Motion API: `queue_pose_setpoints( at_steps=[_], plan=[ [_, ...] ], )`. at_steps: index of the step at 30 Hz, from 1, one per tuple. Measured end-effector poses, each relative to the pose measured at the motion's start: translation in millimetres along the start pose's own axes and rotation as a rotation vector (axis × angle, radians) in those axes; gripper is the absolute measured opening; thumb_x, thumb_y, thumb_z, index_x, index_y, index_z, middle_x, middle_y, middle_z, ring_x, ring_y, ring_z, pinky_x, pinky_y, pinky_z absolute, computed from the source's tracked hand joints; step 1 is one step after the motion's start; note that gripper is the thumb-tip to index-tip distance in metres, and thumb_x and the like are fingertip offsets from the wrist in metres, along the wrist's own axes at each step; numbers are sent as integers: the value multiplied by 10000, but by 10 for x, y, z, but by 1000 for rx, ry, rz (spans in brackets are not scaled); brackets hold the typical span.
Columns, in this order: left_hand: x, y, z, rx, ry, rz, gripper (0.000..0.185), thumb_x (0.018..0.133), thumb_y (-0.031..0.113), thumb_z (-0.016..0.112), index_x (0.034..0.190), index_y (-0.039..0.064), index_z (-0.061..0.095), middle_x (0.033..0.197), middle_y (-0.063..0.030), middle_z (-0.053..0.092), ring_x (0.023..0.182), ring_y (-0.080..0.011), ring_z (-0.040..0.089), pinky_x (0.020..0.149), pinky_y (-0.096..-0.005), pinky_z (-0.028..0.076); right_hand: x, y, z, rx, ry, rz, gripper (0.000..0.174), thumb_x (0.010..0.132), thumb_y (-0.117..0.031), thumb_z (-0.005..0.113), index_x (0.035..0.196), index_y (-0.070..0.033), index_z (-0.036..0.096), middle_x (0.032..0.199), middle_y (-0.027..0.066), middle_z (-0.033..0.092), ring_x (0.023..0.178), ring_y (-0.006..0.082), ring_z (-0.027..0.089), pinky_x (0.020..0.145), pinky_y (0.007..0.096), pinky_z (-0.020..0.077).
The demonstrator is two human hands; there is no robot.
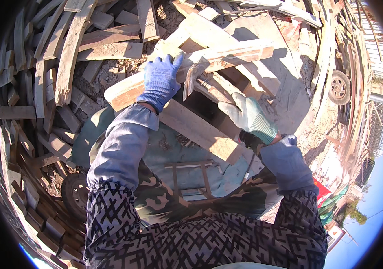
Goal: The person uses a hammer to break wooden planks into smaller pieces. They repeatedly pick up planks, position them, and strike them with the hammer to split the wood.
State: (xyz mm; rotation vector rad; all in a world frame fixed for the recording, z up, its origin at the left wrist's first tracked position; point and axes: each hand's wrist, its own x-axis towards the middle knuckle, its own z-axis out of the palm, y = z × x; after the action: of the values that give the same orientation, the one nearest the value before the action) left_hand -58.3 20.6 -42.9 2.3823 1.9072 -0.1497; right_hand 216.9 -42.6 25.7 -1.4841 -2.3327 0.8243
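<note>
In the head view my left hand (162,75), in a blue work glove, presses and grips the top of a thick wooden beam (235,53), which lies slantwise over other timber. My right hand (250,116), in a pale green glove, is lower and to the right, its fingers curled. It appears to hold the handle of a hammer, mostly hidden among wood. The worn hammer head (194,76) rests against the beam's near edge. Beneath is a shorter plank (205,132), slanting toward my right knee. Splintered wood lies beside the handle.
Loose timber offcuts (68,50) pile up on the left. Long poles (322,64) and a spoked wheel (339,87) stand at right. Another wheel (75,193) is at lower left. A small wooden frame (189,164) lies on green sheeting (159,153) between my legs.
</note>
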Motion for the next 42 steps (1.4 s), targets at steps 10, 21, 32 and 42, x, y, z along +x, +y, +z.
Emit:
queue_pose_setpoints(
  at_steps=[10, 21, 32, 42],
  plan=[
    [-71, 1, -71, -82, -136, -22, 931, 713, 391, 855, 1512, 238, 403, 1248, -101, 597, 1190, -293, 589, 938, -458, 507, -335, -31, -384, 770, 78, 276, 476, 1061, -365, 449, 1012, 70, 636, 614, 67, 600, 465, 124, 552, 448, 250, 404],
    [-43, 27, -162, -62, -104, 14, 914, 726, 388, 837, 1513, 228, 401, 1225, -113, 606, 1136, -303, 609, 888, -463, 510, -42, -32, -134, 742, 246, 736, 415, 1077, -381, 423, 1009, -18, 612, 664, 26, 553, 507, 108, 515, 449, 272, 430],
    [31, 5, -289, -86, -148, -30, 989, 697, 418, 872, 1532, 242, 371, 1267, -97, 593, 1191, -294, 587, 945, -461, 499, 32, 51, 252, 890, 355, 545, 490, 1044, -457, 508, 999, 21, 607, 695, 49, 582, 485, 107, 523, 400, 244, 397],
    [63, 0, -55, -135, -122, -43, 987, 646, 380, 882, 1505, 221, 423, 1227, -119, 618, 1160, -312, 601, 944, -469, 500, -350, 289, -287, 1266, 397, 79, 349, 1016, -326, 505, 1043, -20, 669, 887, 87, 692, 722, 218, 666, 667, 340, 526]
  ],
)
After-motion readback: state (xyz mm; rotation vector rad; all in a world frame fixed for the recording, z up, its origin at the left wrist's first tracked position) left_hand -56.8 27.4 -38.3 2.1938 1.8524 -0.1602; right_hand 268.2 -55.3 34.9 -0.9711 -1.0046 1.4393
